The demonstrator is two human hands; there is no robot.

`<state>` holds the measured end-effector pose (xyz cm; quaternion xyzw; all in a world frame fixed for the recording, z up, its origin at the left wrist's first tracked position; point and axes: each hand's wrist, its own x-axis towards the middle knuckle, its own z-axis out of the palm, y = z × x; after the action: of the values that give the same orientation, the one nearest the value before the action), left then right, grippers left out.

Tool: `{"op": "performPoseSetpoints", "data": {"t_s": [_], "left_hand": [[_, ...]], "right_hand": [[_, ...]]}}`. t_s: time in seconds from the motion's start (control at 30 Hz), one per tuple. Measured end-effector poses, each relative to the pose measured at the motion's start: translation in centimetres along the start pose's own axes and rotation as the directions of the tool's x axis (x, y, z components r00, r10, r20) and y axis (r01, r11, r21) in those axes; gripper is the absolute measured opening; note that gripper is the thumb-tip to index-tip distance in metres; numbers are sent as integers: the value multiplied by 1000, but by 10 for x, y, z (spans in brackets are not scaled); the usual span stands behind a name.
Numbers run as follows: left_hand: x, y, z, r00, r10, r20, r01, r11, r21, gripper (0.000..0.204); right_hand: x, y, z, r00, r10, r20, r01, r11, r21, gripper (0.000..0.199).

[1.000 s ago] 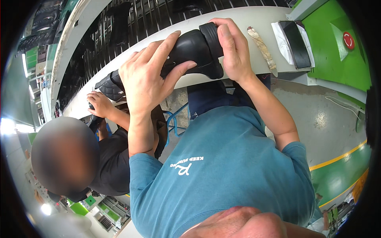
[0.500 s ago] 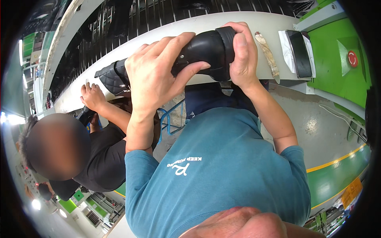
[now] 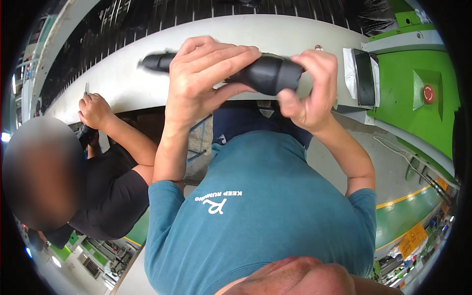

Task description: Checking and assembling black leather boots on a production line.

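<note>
A black boot (image 3: pixel 265 73) is held over the near side of the white work surface (image 3: pixel 236 29), lying sideways. My left hand (image 3: pixel 204 73) is wrapped round its middle, with the thumb below and the fingers over the top. The boot's narrower end (image 3: pixel 160 62) sticks out to the left and is blurred. Around the broad right end, my right hand (image 3: pixel 314 88) has its fingers and thumb spread apart, a gap showing between palm and boot. Behind that hand, a wrapped knife-like tool (image 3: pixel 318 47) is mostly hidden.
A dark phone (image 3: pixel 364 78) lies on white paper at the right, beside a green machine housing (image 3: pixel 393 73) with a red button (image 3: pixel 428 94). Slatted rollers (image 3: pixel 196 12) run along the far side. Close at left, a co-worker's hand (image 3: pixel 95 110) holds a thin pointed tool.
The boot has turned in my left hand and come slightly nearer. My right hand has loosened from its broad end and spread. The view has shifted, and the knife-like tool is now mostly covered.
</note>
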<state>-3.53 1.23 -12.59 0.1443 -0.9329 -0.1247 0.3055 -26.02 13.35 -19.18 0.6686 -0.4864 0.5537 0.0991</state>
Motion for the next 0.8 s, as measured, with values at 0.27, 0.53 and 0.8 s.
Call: {"op": "performPoseSetpoints", "data": {"t_s": [0.27,0.53,0.8], "left_hand": [[-119,-20,58,918,-342,-199,319,937,-140,37],[-141,1,86,859,-451,-242,346,860,-376,82],[-144,-7,97,842,-437,-316,320,877,-360,82]], "right_hand": [[-25,23,-19,905,92,415,-135,988,75,76],[-41,15,2,887,-3,462,-17,999,39,46],[-33,-8,10,870,-13,493,17,1000,-5,12]]}}
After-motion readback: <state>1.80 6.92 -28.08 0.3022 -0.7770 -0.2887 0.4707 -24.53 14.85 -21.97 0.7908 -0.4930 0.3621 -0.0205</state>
